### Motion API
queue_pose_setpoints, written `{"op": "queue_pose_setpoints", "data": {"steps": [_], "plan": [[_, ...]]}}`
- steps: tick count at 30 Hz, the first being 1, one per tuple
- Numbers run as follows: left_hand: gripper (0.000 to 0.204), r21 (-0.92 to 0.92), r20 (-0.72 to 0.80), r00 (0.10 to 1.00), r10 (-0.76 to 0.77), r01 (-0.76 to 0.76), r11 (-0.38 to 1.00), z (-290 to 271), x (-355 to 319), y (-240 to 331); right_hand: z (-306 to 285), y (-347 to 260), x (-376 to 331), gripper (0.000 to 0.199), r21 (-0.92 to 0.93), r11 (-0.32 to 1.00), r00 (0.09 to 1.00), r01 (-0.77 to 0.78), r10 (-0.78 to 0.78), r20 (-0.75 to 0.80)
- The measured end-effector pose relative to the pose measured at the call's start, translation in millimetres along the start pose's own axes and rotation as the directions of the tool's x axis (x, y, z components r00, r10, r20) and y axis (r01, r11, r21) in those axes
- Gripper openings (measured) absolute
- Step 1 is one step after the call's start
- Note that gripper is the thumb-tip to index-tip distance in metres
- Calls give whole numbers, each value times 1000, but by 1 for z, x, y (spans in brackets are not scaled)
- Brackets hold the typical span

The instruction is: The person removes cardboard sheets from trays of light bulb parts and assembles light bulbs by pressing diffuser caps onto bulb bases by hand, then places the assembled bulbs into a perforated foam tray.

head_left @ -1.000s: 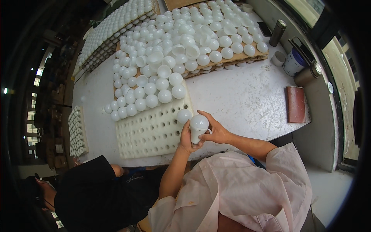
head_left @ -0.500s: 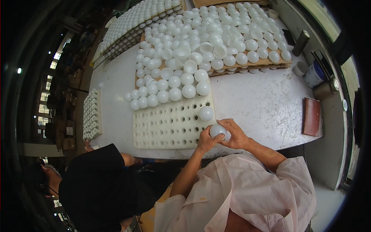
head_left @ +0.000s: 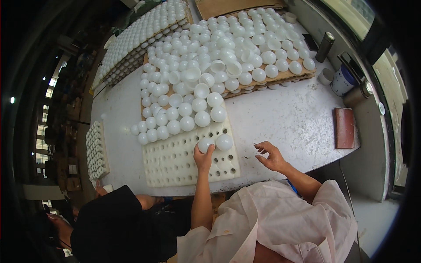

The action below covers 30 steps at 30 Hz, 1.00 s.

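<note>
Pinches a white bulb in the left hand, gripping between thumb and curled fingers with the round dome facing up. Holds it over the near-right part of a pale holed tray; cannot tell whether the hidden lower end sits in a hole. Has a second white globe just to the right of the first, upright over the same tray.

Holds the right hand well apart from both, above the table to the right of the tray, with fingers loosely spread and slightly bent; cannot tell whether a tiny piece is at the fingertips.

Faces, beyond the tray, a crowded heap of white domes, partly in rows on brown cardboard, with some turned hollow side up. Has a layered stack of domes farther off to the left, and a block of small white parts at the left table edge, near a co-worker in black. Has a dark red pad at the right edge, with a blue-and-white tub, a grey cup and a dark flask farther back.
</note>
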<state>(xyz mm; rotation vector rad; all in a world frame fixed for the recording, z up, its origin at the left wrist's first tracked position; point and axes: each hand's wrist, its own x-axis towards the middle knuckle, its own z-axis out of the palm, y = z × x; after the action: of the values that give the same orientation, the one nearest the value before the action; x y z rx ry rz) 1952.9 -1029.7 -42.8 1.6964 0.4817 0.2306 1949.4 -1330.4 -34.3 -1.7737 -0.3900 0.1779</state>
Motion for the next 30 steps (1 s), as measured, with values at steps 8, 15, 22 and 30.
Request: {"op": "queue_pose_setpoints", "data": {"steps": [8,15,22,30], "plan": [[49,-21,12,994,-110,110,994,-2,-13,-11,-39,12,9,43,-127,991,987,-35,14,-160],[41,327,-180,961,210,-143,934,-23,-55,-51,-42,32,36,41,-214,975,983,-52,13,-182],[38,752,99,890,445,-360,552,-11,-54,-57,-14,38,33,40,-240,964,993,-116,114,-22],[36,743,94,892,441,-358,566,-14,-59,-56,-65,44,52,43,-328,932,983,-153,109,-149]]}}
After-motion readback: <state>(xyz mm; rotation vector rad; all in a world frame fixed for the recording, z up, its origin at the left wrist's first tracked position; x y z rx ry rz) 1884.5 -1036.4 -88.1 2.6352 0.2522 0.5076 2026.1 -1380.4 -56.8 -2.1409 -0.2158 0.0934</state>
